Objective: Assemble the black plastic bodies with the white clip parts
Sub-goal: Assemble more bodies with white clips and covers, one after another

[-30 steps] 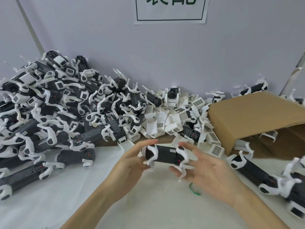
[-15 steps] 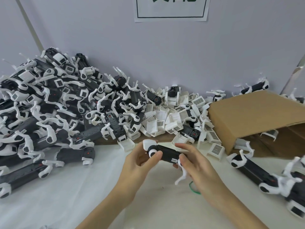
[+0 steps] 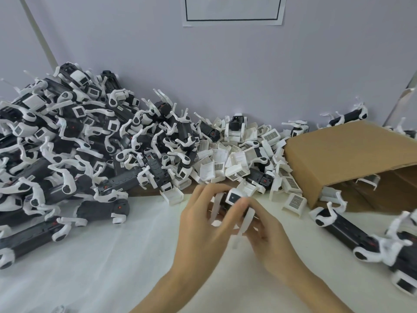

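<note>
Both hands grip one black plastic body with white clip legs (image 3: 234, 205) above the white-covered worktop (image 3: 112, 267), near its middle. Left hand (image 3: 203, 224) curls round the near-left side; right hand (image 3: 268, 233) pinches from the right. The long axis appears to point away from the person, clip end farthest, though blur obscures detail. Loose white ribbed clip parts (image 3: 237, 163) lie just beyond, toward the rear edge, roughly equidistant from both hands.

The heaped bodies (image 3: 74, 141) on the left are matt black plastic, their clips (image 3: 67, 179) smooth white plastic. The cardboard box (image 3: 345, 159) on the right is plain brown, matt. A white cloth (image 3: 90, 267), slightly creased, covers the near table. The far wall (image 3: 225, 71) is smooth, matt grey, with a white paper sign (image 3: 232, 21).
</note>
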